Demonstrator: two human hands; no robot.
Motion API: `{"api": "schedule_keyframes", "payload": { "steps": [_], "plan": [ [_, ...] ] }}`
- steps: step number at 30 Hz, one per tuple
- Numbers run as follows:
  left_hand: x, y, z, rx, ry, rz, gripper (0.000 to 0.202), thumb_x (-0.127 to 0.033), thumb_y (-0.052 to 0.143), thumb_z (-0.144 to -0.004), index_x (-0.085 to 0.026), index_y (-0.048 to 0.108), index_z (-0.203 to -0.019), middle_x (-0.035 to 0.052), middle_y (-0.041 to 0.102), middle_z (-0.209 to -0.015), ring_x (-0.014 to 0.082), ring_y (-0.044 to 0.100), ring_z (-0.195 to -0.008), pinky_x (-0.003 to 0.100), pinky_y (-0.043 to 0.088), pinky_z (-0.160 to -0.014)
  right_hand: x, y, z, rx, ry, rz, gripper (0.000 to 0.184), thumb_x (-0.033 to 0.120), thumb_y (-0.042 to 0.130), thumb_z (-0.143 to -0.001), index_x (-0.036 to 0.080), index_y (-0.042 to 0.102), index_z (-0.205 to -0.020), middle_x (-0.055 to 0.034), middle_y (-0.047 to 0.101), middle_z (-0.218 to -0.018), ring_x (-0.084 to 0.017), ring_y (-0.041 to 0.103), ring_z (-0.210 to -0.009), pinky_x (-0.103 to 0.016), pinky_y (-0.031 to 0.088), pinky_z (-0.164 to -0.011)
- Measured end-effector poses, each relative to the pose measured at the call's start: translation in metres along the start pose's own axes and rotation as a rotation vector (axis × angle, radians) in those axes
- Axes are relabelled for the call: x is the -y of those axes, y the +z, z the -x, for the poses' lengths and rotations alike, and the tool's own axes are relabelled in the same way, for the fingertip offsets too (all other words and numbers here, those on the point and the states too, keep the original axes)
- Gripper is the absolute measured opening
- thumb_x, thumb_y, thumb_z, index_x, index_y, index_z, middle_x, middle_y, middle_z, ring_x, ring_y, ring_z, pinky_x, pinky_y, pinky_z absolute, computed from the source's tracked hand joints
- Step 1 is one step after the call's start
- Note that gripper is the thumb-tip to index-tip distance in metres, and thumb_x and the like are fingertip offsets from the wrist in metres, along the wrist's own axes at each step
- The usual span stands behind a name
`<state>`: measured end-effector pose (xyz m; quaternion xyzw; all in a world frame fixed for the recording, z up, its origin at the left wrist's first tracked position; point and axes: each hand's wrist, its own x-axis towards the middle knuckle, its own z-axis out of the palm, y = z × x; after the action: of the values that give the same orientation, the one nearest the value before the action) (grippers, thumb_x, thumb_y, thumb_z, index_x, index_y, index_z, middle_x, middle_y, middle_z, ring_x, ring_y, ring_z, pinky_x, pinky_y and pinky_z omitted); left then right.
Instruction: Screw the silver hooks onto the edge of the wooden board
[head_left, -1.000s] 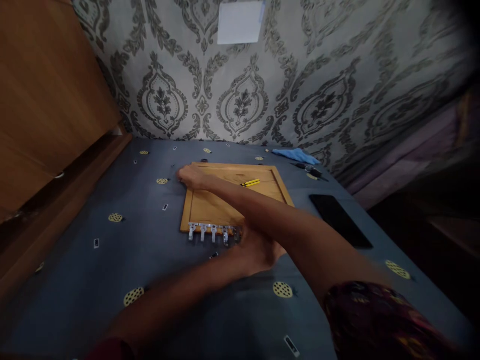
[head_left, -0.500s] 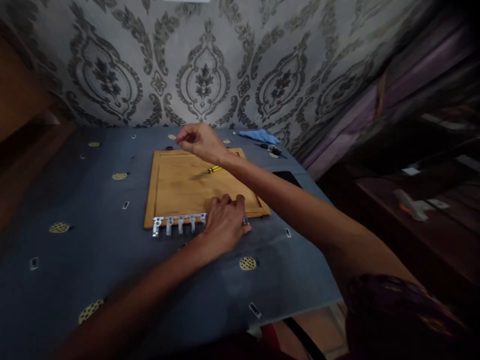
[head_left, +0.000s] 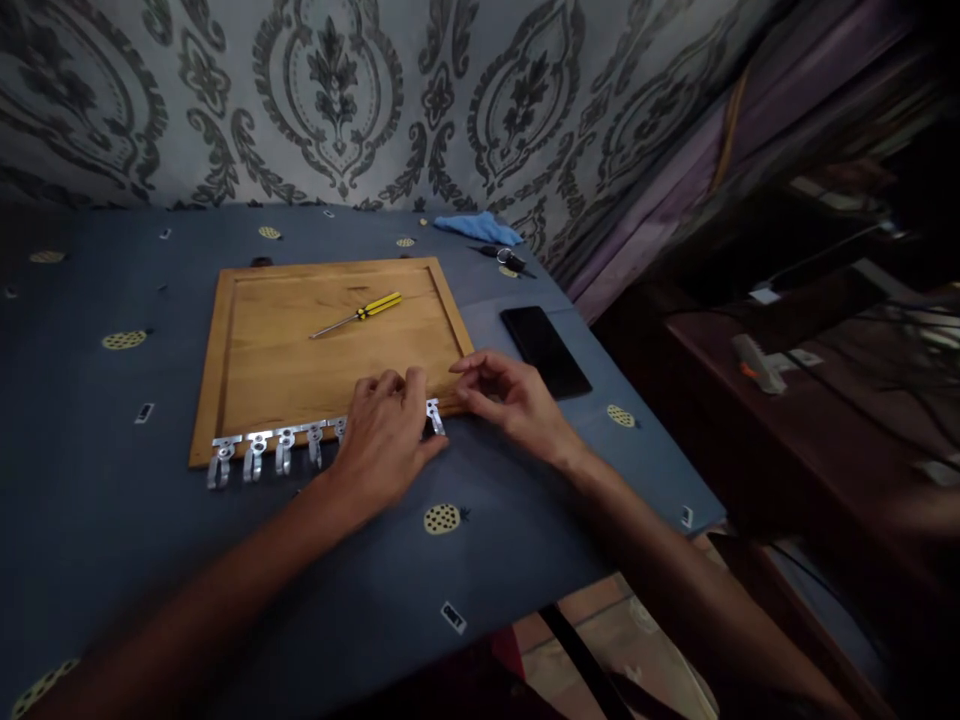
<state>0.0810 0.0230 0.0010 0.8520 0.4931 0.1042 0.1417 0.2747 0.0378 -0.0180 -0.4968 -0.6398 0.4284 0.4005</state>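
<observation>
Hands meet at wooden board's near edge: left hand lies flat, fingers open, on metal hook rail; right hand pinches beside it, contents unclear.

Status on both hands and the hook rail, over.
Left hand flat on hook rail, at near edge of board. Right hand at rail's right end, fingertips pinched, contents unclear. Screwdriver loose on board; phone alongside.

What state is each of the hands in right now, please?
Left hand: open, lying flat on the metal hook rail.
Right hand: fingertips pinched at the corner of the wooden board; contents cannot be told.
</observation>
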Motion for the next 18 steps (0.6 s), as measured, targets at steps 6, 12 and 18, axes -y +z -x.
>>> {"api": "schedule_keyframes", "payload": {
  "steps": [6,12,18],
  "plan": [
    [0.0013,0.0023,0.0010,-0.033,-0.005,0.034,0.043,-0.027,0.078,-0.083,-0.020,0.045,-0.110,0.0077,0.069,-0.108,0.0289,0.061,-0.108,0.042,0.044,-0.093,-0.0074,0.0011,0.0016,0.121,0.018,-0.001,0.026,0.033,0.069,-0.087,0.022,0.062,-0.109,0.0009,0.062,-0.078,-0.014,0.059,-0.070,-0.027,0.048,-0.065],
    [0.0016,0.0057,0.0006,-0.057,0.008,0.057,0.042,-0.025,0.078,-0.082,-0.021,0.045,-0.108,0.0061,0.070,-0.105,0.0282,0.062,-0.106,0.042,0.046,-0.092,-0.0050,-0.0018,0.0017,0.194,0.025,0.014,0.024,0.028,0.068,-0.089,0.025,0.061,-0.112,-0.0001,0.065,-0.081,-0.014,0.060,-0.072,-0.028,0.050,-0.066],
    [0.0016,0.0078,0.0016,-0.112,0.026,0.071,0.043,-0.023,0.078,-0.080,-0.022,0.045,-0.108,0.0066,0.069,-0.105,0.0280,0.062,-0.102,0.041,0.047,-0.088,-0.0045,-0.0010,0.0002,0.245,0.037,0.020,0.025,0.022,0.066,-0.089,0.026,0.061,-0.113,0.0011,0.064,-0.079,-0.014,0.059,-0.069,-0.028,0.049,-0.064]
  ]
}}
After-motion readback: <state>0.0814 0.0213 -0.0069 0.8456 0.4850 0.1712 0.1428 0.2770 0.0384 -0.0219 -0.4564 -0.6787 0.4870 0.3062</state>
